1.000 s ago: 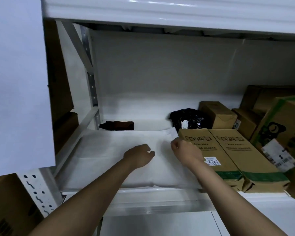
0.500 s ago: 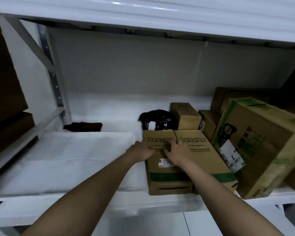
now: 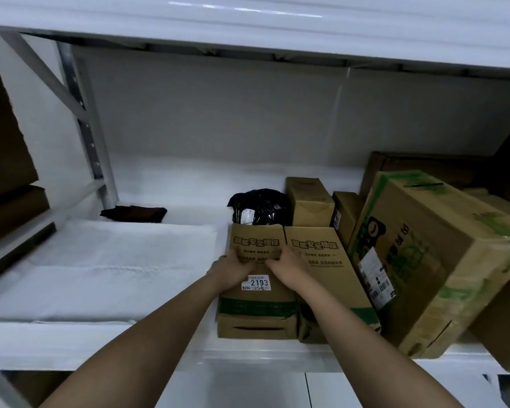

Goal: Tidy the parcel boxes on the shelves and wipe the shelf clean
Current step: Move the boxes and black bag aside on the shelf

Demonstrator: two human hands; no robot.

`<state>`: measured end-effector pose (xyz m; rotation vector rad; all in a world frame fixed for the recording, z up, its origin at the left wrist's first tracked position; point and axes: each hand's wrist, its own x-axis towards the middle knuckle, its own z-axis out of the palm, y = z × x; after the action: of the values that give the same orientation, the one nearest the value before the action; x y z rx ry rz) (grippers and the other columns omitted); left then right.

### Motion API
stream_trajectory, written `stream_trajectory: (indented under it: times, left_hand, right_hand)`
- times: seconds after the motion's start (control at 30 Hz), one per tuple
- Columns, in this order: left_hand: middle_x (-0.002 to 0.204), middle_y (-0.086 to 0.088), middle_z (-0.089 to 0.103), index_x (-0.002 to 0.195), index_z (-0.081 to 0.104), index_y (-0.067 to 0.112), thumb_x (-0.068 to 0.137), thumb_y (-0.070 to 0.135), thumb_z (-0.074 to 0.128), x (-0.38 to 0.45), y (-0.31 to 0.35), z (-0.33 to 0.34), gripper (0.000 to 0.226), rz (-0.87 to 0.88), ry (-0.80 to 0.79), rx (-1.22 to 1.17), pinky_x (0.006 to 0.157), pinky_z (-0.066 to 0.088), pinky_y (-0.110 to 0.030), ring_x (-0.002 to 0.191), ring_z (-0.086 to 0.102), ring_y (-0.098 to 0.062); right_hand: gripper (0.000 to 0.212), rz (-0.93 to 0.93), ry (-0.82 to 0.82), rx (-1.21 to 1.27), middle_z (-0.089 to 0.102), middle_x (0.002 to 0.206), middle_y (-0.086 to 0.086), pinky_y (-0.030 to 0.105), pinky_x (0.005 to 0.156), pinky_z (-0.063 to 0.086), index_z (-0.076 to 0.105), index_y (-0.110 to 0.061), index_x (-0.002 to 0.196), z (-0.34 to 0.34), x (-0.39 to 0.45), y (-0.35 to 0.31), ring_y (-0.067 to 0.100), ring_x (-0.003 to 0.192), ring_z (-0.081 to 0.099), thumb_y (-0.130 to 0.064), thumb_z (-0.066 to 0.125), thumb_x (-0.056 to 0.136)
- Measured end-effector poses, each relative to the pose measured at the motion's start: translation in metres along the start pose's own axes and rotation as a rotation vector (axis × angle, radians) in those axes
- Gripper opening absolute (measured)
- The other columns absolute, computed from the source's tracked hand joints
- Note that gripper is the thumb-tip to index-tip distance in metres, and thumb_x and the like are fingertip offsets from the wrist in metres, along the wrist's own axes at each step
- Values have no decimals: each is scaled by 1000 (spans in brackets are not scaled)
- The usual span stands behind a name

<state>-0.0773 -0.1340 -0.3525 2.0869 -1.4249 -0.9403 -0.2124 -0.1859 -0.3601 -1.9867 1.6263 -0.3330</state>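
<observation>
A long brown parcel box (image 3: 255, 307) with a "2193" sticker lies on the white shelf (image 3: 100, 340), its front end at the shelf edge. My left hand (image 3: 233, 267) grips its left top edge and my right hand (image 3: 286, 265) grips its right top edge. A matching box (image 3: 327, 260) lies right beside it. A large green-printed carton (image 3: 430, 254) leans tilted at the right. Behind are a black plastic parcel (image 3: 259, 206) and two small brown boxes (image 3: 309, 201).
A white sheet (image 3: 100, 260) covers the left half of the shelf, with a dark cloth (image 3: 134, 214) at its back left corner. A steel upright (image 3: 86, 128) stands at left. Brown boxes (image 3: 6, 160) fill the neighbouring bay. Another shelf board (image 3: 248, 25) hangs overhead.
My view swung right. Both hands left the white sheet, moved right onto the "2193" box and closed on its top edges.
</observation>
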Motion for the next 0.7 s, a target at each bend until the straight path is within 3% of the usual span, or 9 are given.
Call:
stream_trajectory:
  times: [0.1,0.17,0.27,0.33,0.4,0.5,0.6,0.7]
  left_hand:
    - [128,-9,59,141,36,24,68,60,44,-2,3,0,82,7,8,-113,100,46,-39,112,59,-28]
    - [127,-8,60,139,38,26,64,63,43,3,1,0,84,-10,0,-139,100,46,-40,111,60,-27]
    - [114,-5,66,130,47,27,61,69,49,16,-5,-3,81,-42,-21,-218,97,49,-41,102,64,-26]
    - [102,-2,69,125,53,24,78,59,51,11,-1,-7,59,-21,-58,-301,92,52,-38,92,67,-22]
    - [95,-1,68,124,56,18,96,41,45,5,4,-12,38,9,-88,-371,77,55,-30,84,66,-17]
    - [88,0,65,118,57,16,102,38,34,7,5,-17,35,32,-106,-429,56,48,-20,75,63,-12]
    - [85,0,63,111,58,17,101,42,34,6,11,-24,36,13,-127,-451,55,47,-22,73,61,-12]
    - [81,0,59,93,55,20,100,42,37,4,21,-34,29,-19,-119,-426,59,43,-22,69,56,-12]
  right_hand:
    - [63,25,-17,-5,33,151,3,41,111,30,31,-19,147,-3,-3,-1,26,140,24,-42,48,91]
    - [59,63,-37,64,39,145,5,40,108,32,39,-18,142,-2,-3,-5,27,137,27,-41,50,88]
    - [37,161,-41,400,58,119,5,38,100,41,62,-22,104,-6,-3,-13,29,122,47,-47,53,78]
    - [28,208,-88,604,66,99,7,39,90,50,62,-19,89,-12,-4,-16,27,99,61,-44,52,85]
    - [26,226,-152,762,66,83,6,31,73,53,61,-14,87,-21,-8,-17,23,77,63,-35,48,94]
    - [24,218,-159,855,65,77,6,28,62,49,61,-12,89,-27,-9,-18,22,69,61,-32,48,95]
    - [24,233,-150,904,66,81,7,29,66,49,63,-12,91,-29,-8,-25,22,71,61,-33,50,94]
    - [25,200,-145,925,65,82,7,29,65,49,63,-14,91,-35,-12,-34,21,73,60,-35,50,94]
